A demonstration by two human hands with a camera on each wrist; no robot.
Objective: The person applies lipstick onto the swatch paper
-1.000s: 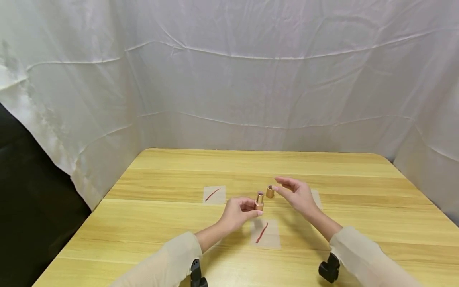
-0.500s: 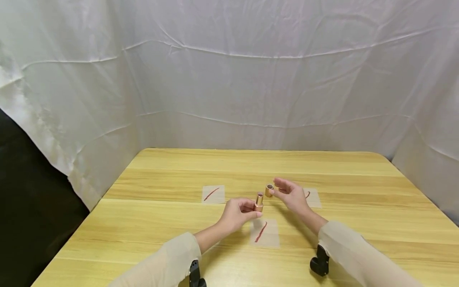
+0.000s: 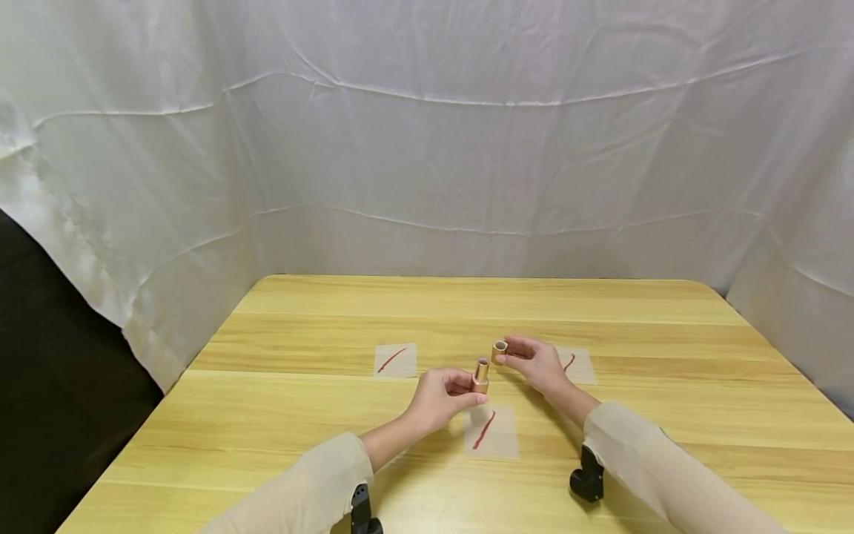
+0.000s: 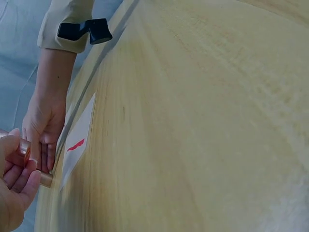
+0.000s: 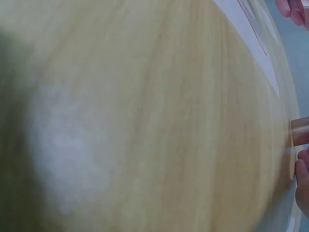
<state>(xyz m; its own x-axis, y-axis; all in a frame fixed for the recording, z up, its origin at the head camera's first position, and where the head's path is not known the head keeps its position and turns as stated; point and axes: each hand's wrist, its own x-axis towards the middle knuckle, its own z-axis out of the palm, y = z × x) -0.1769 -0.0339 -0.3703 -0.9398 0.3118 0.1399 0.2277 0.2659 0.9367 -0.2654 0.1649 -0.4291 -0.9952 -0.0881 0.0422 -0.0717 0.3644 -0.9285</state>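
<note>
My left hand (image 3: pixel 443 400) holds a gold lipstick tube (image 3: pixel 481 376) upright between thumb and fingers, its cap off. The left wrist view shows the same lipstick tube (image 4: pixel 24 147) in the fingers. Just beyond and to the right, a gold lipstick cap (image 3: pixel 499 351) has its hollow end facing up. My right hand (image 3: pixel 539 367) has its thumb and fingertips around the cap's right side. In the right wrist view the cap (image 5: pixel 300 130) shows at the edge beside the fingers. Tube and cap are apart.
Thin pale paper squares lie on the wooden table (image 3: pixel 300 415), each with a red stroke: one at left (image 3: pixel 395 360), one in front (image 3: pixel 491 432), and one partly behind the right hand (image 3: pixel 579 366). A pale curtain (image 3: pixel 427 163) surrounds the far side.
My right hand has moved left to the cap, and its thumb and fingers have closed in on it. The left hand stays in place with the lipstick tube.
</note>
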